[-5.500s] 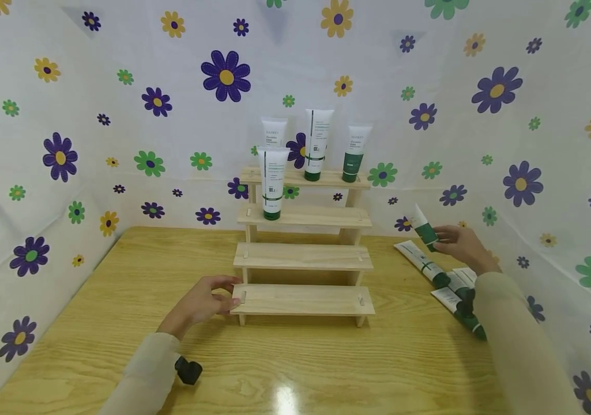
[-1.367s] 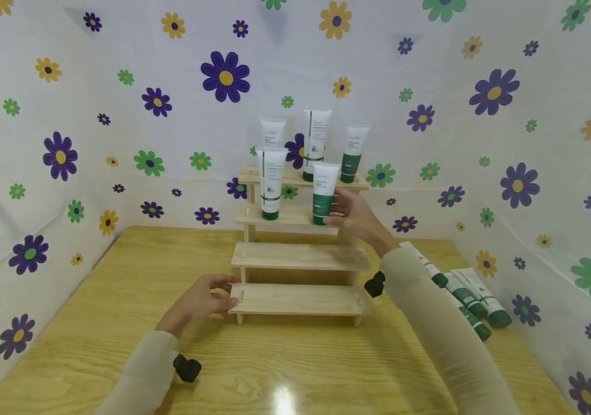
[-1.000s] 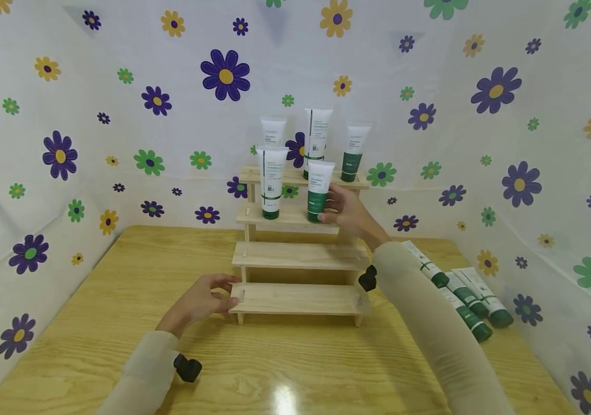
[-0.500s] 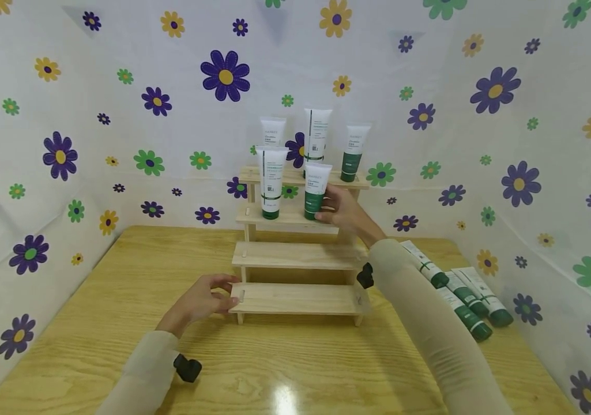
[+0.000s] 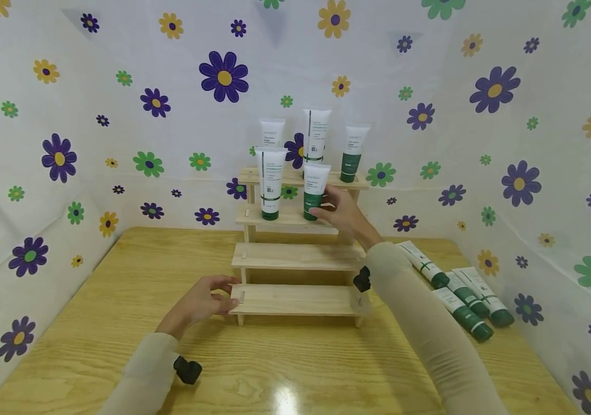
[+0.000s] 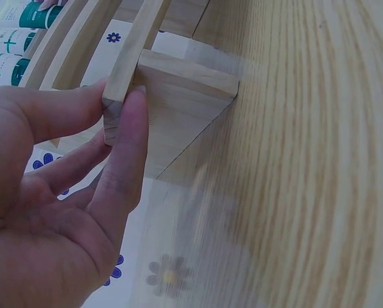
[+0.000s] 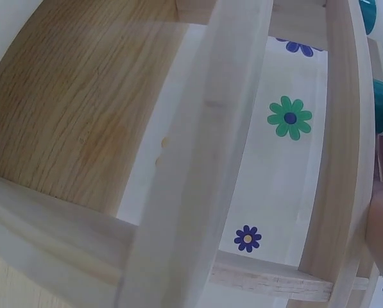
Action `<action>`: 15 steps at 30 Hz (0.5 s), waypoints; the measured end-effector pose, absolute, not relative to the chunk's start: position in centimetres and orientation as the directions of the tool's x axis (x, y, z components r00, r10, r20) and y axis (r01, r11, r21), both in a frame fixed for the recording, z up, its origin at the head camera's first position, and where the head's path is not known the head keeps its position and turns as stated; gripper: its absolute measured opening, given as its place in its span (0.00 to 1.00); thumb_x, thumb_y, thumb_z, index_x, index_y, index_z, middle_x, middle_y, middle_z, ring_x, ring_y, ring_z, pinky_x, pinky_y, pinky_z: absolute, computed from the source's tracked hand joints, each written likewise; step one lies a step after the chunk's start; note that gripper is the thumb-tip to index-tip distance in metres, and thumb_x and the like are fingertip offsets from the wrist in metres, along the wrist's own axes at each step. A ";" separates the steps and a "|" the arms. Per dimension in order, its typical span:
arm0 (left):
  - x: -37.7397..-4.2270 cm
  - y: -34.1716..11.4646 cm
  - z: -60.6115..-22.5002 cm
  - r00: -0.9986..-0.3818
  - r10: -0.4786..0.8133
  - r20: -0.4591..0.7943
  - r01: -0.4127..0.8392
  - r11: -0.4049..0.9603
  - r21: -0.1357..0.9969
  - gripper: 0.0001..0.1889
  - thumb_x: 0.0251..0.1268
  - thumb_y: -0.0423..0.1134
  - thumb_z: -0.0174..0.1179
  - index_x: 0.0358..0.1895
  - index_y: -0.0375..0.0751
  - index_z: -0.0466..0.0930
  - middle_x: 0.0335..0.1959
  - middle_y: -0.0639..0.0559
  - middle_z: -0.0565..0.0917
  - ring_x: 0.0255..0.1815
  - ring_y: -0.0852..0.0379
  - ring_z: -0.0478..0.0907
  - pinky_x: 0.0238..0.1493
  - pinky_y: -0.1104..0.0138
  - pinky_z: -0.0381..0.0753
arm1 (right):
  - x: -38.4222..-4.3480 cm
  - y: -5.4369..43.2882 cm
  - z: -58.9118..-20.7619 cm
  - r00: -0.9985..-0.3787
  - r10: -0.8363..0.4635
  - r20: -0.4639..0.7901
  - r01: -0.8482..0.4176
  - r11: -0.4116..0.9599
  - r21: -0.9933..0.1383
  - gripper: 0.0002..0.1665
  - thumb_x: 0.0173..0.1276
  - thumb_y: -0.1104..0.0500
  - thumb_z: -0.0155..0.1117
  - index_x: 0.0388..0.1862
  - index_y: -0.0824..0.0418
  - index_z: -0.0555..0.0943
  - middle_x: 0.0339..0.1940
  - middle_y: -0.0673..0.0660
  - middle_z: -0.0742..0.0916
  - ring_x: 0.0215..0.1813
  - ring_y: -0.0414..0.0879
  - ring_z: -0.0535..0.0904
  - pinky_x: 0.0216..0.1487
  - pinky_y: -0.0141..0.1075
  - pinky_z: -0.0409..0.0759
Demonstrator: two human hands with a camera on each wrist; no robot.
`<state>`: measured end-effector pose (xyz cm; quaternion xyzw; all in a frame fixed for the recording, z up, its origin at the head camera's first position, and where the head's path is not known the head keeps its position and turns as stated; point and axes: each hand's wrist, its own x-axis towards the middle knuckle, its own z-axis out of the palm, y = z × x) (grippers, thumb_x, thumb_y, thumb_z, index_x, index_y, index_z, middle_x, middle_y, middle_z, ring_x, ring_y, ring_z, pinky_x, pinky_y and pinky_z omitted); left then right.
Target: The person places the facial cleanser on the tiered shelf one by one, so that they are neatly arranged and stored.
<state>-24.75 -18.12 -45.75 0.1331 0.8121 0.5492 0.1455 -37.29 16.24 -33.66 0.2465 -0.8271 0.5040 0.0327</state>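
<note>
My right hand (image 5: 344, 213) holds a small white-and-green squeeze tube (image 5: 316, 183) by its lower part, thumb in front. It stands upright at the second shelf from the top, right of a taller white tube (image 5: 271, 178); whether its cap bears fully on the board cannot be told. In the right wrist view only part of that hand (image 7: 382, 221) shows at the right edge. My left hand (image 5: 199, 302) pinches the left end of the bottom shelf board of the wooden stepped rack (image 5: 300, 300). The left wrist view shows its thumb and fingertips on the board end (image 6: 117, 115).
On the top shelf stand a small tube (image 5: 272, 131), a tall tube (image 5: 317, 132) and another small tube (image 5: 354, 153). Several tubes lie at the table's right, among them a green-capped one (image 5: 463, 314). Flower-printed cloth (image 5: 170, 132) walls the wooden table (image 5: 253, 369) at back and sides.
From above the tubes at the right, my right hand has brought the small tube to the second shelf, then shifted it slightly left. My left hand stays at the bottom board.
</note>
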 end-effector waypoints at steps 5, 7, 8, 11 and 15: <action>-24.8 -18.1 -45.8 -0.922 0.376 -0.093 0.052 0.358 0.932 0.28 0.70 0.33 0.67 0.70 0.31 0.72 0.54 0.34 0.77 0.42 0.54 0.85 0.46 0.56 0.91 | -37.2 16.1 -33.5 -0.874 -0.375 0.308 -0.440 0.345 -0.829 0.31 0.73 0.68 0.66 0.73 0.65 0.71 0.66 0.67 0.81 0.67 0.62 0.79 0.73 0.51 0.77; -24.8 -18.1 -45.8 -0.923 0.372 -0.096 0.048 0.361 0.931 0.27 0.70 0.34 0.67 0.70 0.31 0.72 0.54 0.35 0.77 0.42 0.55 0.85 0.45 0.57 0.91 | -37.2 16.1 -33.6 -0.874 -0.374 0.310 -0.439 0.337 -0.833 0.31 0.73 0.68 0.65 0.73 0.65 0.71 0.66 0.67 0.81 0.67 0.62 0.79 0.73 0.52 0.77; -24.8 -18.1 -45.8 -0.923 0.372 -0.097 0.050 0.366 0.929 0.27 0.70 0.34 0.67 0.70 0.31 0.72 0.54 0.35 0.77 0.42 0.55 0.85 0.45 0.57 0.91 | -37.2 16.1 -33.6 -0.875 -0.372 0.309 -0.438 0.337 -0.834 0.31 0.73 0.68 0.65 0.73 0.65 0.71 0.66 0.67 0.81 0.67 0.62 0.79 0.73 0.52 0.76; -24.9 -18.1 -45.9 -0.925 0.368 -0.098 0.048 0.368 0.928 0.27 0.70 0.34 0.67 0.70 0.31 0.73 0.54 0.35 0.77 0.41 0.56 0.85 0.45 0.58 0.91 | -37.2 16.1 -33.8 -0.880 -0.364 0.305 -0.431 0.342 -0.835 0.31 0.73 0.68 0.65 0.73 0.65 0.70 0.66 0.66 0.81 0.68 0.62 0.78 0.74 0.52 0.76; -24.9 -18.1 -46.0 -0.924 0.369 -0.102 0.045 0.369 0.928 0.27 0.69 0.34 0.67 0.69 0.31 0.73 0.54 0.34 0.77 0.42 0.56 0.85 0.45 0.59 0.91 | -37.2 16.1 -34.0 -0.887 -0.354 0.297 -0.419 0.347 -0.839 0.31 0.74 0.67 0.65 0.74 0.65 0.70 0.66 0.66 0.80 0.68 0.62 0.78 0.75 0.52 0.75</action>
